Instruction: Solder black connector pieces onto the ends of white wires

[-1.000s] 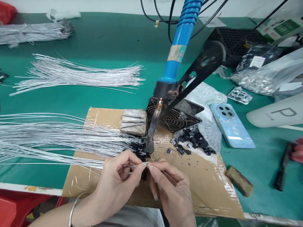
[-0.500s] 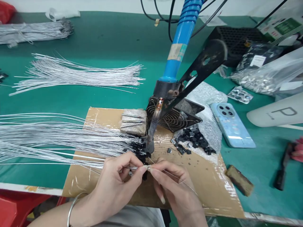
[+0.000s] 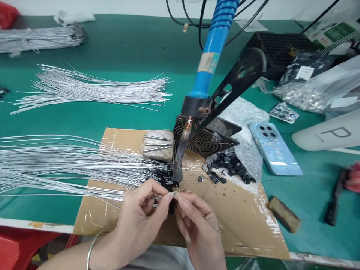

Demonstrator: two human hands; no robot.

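Observation:
Just in front of the iron's tip, my left hand pinches the end of a thin grey-white wire between thumb and forefinger. My right hand meets it fingertip to fingertip, also pinched, with a fine silvery wire trailing across its fingers. What lies between the touching fingertips is too small to make out. Beside them, a bundle of grey-white wires with black ends rests on the cardboard. Above stands a blue-handled soldering iron, its tip pointing down.
Small black pieces lie on bubble wrap right of a round black fan. A fibrous block sits left of the iron. Farther right are a blue phone, a brown block and a white cup. Another wire bundle lies behind.
My right hand has shifted left and turned more upright, its fingers curling in. The fine wire's trailing end has moved left with it. My left hand stays nearly in place, still pinching.

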